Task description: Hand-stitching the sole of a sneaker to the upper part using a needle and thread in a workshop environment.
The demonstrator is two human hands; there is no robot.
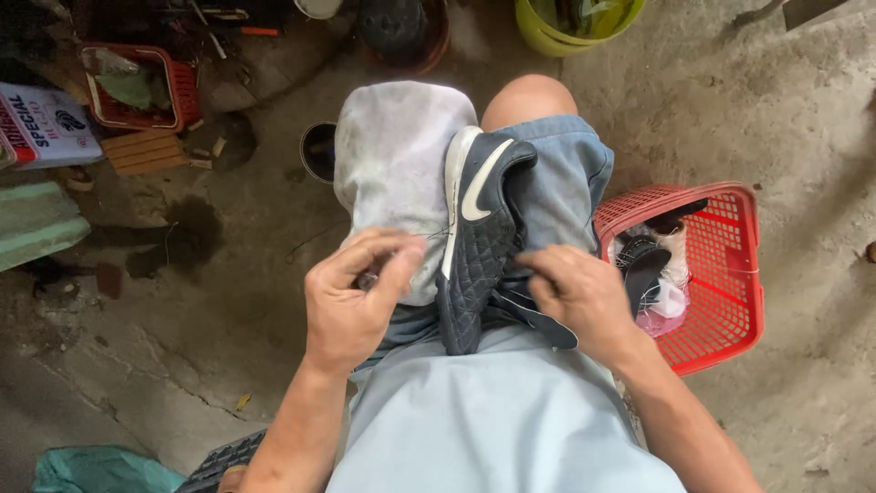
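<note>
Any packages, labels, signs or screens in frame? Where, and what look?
Printed flat package or sign: far left edge on the floor, beside the small red plastic basket; white rectangle with a red band and dark lettering, cut off by the frame.
White curved logo mark: side of the navy quilted shoe on the lap.
No screens.

The dark shoe is matt quilted leather-like material; beside it to its right, the red basket is glossy plastic mesh; the floor is rough concrete.

A dark quilted sports shoe lies on the person's lap, between the left hand and the right hand. A pale grey cloth lies on the left knee. To the right stands a red plastic basket; far left, a smaller red basket.
</note>
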